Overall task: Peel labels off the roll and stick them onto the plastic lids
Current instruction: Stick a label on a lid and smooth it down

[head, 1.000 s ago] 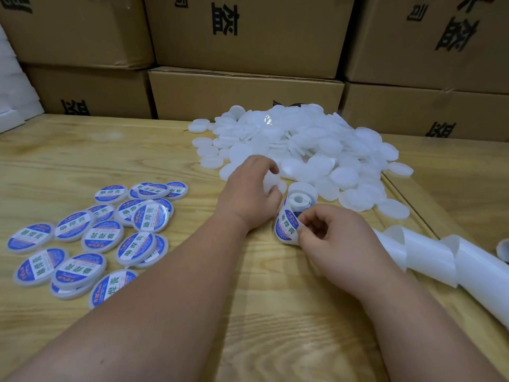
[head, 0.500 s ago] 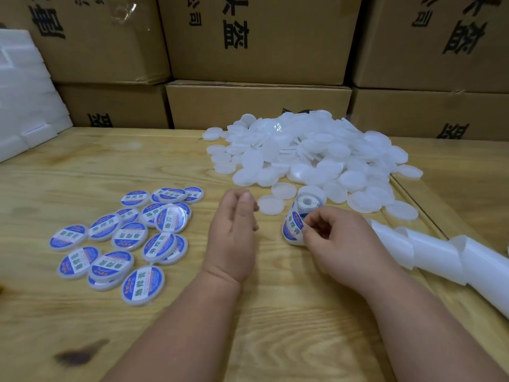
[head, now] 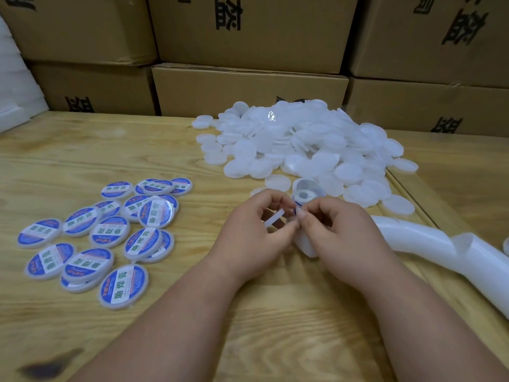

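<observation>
My left hand [head: 254,232] holds a blank white plastic lid [head: 274,219] on edge between thumb and fingers. Right beside it my right hand [head: 334,228] pinches a blue-edged label [head: 297,208] at the label roll [head: 304,195], which stands just behind both hands. A large heap of blank white lids [head: 303,142] lies behind the roll. Several labelled lids [head: 110,227] with blue and white stickers lie spread on the wooden table [head: 137,150] to the left.
The spent white backing strip [head: 440,249] curls away to the right across the table. Stacked cardboard boxes [head: 248,86] wall off the back edge. White foam blocks [head: 13,86] sit at the far left. A dark stain [head: 49,365] marks the near left of the tabletop.
My left hand has moved right from the table's middle and now holds a blank lid beside my right hand. The right hand stays at the roll, pinching a label.
</observation>
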Motion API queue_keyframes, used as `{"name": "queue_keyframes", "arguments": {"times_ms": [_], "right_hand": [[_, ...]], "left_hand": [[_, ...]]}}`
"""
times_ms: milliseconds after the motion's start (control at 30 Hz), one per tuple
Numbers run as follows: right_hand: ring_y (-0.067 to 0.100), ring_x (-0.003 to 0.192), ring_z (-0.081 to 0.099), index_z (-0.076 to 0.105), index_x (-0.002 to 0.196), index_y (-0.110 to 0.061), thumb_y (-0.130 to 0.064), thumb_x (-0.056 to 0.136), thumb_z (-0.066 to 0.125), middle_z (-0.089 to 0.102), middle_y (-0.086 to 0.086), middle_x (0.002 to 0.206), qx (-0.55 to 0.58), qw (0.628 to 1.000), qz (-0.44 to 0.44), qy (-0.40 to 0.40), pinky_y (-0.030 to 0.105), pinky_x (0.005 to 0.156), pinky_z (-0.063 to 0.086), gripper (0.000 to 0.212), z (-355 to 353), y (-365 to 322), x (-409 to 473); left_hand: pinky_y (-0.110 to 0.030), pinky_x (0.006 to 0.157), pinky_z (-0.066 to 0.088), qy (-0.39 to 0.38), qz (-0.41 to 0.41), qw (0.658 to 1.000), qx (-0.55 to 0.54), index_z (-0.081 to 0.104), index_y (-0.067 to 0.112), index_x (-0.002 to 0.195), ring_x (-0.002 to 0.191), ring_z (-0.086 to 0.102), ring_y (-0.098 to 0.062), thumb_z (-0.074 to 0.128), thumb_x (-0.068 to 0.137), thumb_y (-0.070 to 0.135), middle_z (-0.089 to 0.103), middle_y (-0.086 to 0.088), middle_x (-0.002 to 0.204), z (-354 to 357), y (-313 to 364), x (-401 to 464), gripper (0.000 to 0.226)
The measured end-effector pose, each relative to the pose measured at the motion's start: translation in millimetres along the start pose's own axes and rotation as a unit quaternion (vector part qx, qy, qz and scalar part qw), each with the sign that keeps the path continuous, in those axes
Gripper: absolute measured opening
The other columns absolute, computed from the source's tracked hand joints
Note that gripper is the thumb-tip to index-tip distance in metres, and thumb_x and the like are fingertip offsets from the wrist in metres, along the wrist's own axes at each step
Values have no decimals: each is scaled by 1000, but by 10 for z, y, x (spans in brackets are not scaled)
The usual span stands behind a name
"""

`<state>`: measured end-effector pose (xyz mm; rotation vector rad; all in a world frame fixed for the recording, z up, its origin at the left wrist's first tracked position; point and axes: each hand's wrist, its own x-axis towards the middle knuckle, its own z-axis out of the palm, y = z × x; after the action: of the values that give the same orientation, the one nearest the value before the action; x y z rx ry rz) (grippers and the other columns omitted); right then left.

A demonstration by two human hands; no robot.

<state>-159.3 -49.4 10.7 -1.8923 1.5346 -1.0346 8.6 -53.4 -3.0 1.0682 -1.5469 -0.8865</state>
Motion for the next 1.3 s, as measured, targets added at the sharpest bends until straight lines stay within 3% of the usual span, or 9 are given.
{"name": "queue_keyframes", "arguments": {"times_ms": [200, 333, 533, 733, 833, 933, 1033, 1133, 1300], "right_hand": [[0, 84, 65, 71, 90, -46, -43, 76, 55, 70, -23, 89, 17, 999, -19, -19, 26, 67, 51, 22, -2, -71, -31], [5, 80, 65, 69, 90, -44, -45, 76, 53, 70, -17, 84, 12, 999, -24, -23, 31, 69, 56, 21, 16, -78, -32], [6, 79, 65, 72, 91, -43, -47, 72, 48, 72, -13, 84, 17, 999, -29, -17, 37, 69, 57, 31, 7, -134, -54], [-5, 82, 64, 70, 88, -42, -26, 77, 57, 70, -27, 86, 14, 1000, -5, 18, 6, 58, 44, 23, -7, -106, -44], [-5, 76, 62, 69, 84, -36, -14, 81, 60, 67, -27, 81, 20, 998, 20, 58, 5, 56, 43, 24, -33, -86, -27], [-3, 67, 58, 65, 89, -37, -16, 81, 59, 63, -25, 78, 22, 995, 34, 91, 12, 53, 43, 24, -41, -82, -15], [3, 65, 56, 58, 96, -41, -18, 82, 59, 58, -15, 85, 24, 992, 48, 110, 25, 57, 44, 27, -43, -66, -9], [0, 80, 56, 55, 97, -41, -20, 83, 64, 59, -16, 87, -4, 990, 30, 137, 24, 65, 43, 26, -49, -70, -8], [10, 113, 51, 61, 104, -40, -16, 88, 70, 52, -21, 107, -39, 974, -123, 186, 25, 96, 39, 30, -29, -170, -57]], "left_hand": [[-26, 76, 54, 11, -9, 1000, -13, 66, 38, 89, 85, 68, -8, 79, 78, 24, 69, 18, 91, -40, -17, 2, 22], [-16, 76, 53, 28, -7, 1000, -12, 67, 36, 93, 89, 68, -7, 81, 80, 23, 71, 19, 90, -60, -24, 4, 23], [-16, 77, 53, 36, -22, 998, -45, 68, 31, 97, 89, 68, -3, 80, 85, 13, 73, 16, 89, -72, -23, 15, 25], [-14, 69, 51, 86, -29, 995, -46, 71, 38, 86, 80, 68, -1, 71, 85, 11, 73, 13, 90, -52, -7, 19, 27], [-17, 55, 45, 108, -40, 991, -69, 72, 37, 83, 63, 57, -7, 65, 86, 7, 68, 12, 78, -97, 12, 32, 31], [-17, 50, 42, 123, -59, 987, -85, 74, 36, 81, 62, 53, -11, 61, 88, 8, 65, 11, 71, -156, 26, 29, 31], [-19, 58, 49, 142, -75, 981, -107, 76, 36, 83, 68, 61, -8, 61, 84, 16, 69, 13, 74, -194, 50, 23, 25], [-26, 67, 53, 147, -91, 977, -125, 76, 36, 85, 74, 66, -9, 58, 77, 22, 71, 11, 76, -215, 68, 26, 24], [-19, 64, 53, 127, -88, 977, -147, 79, 34, 86, 72, 67, -8, 60, 74, 23, 72, 9, 75, -211, 90, 17, 25]]}}
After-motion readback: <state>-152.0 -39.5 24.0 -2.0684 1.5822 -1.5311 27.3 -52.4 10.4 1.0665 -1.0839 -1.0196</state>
